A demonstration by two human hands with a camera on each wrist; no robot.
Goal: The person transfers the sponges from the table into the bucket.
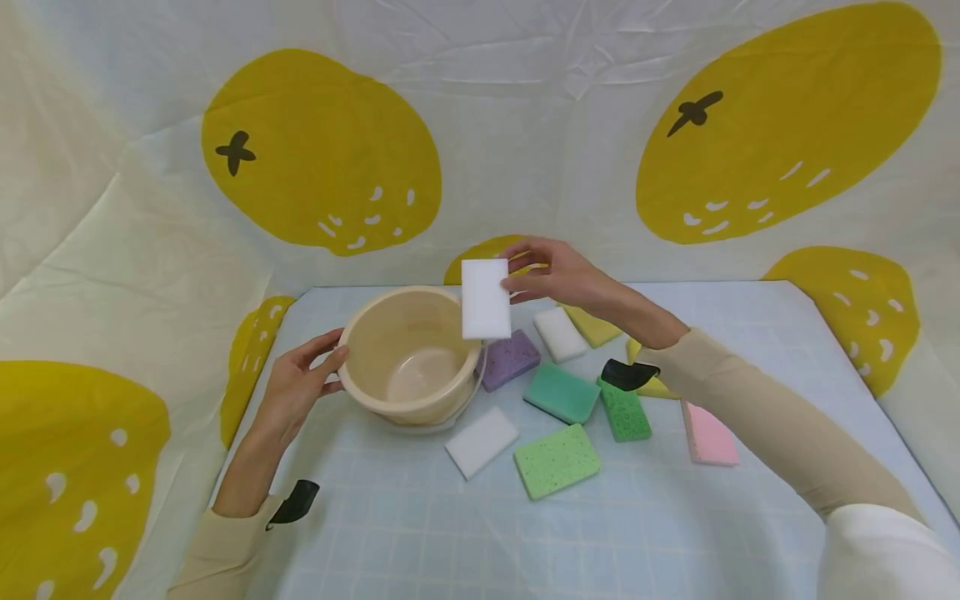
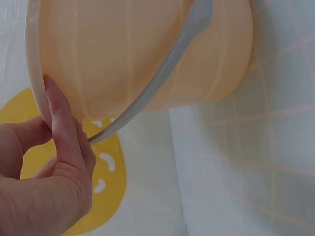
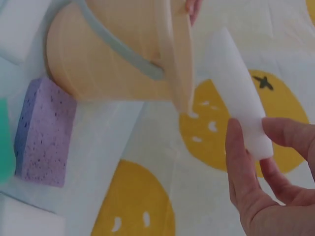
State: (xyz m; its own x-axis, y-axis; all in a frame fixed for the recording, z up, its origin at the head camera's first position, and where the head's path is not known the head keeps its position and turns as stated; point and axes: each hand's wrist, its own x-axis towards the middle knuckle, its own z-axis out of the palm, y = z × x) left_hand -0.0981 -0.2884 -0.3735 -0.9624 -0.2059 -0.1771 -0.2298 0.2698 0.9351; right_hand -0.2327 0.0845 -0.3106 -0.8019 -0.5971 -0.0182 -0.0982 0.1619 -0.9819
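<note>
My left hand pinches the left rim of a cream plastic bucket, thumb and fingers on either side of the lip in the left wrist view. The bucket's grey handle hangs down along its outside. In my right hand a white sponge is pinched by its edge between thumb and fingers. It is held up beside the bucket's right rim and overlaps it in the head view. From the right wrist view the same sponge appears edge-on, above the table and apart from the bucket. The bucket's inside shows only its bare bottom.
Right of the bucket lie a purple sponge, two white sponges, a teal sponge, a light green sponge, a dark green sponge, yellow sponges and a pink sponge. A fruit-printed cloth hangs behind the table.
</note>
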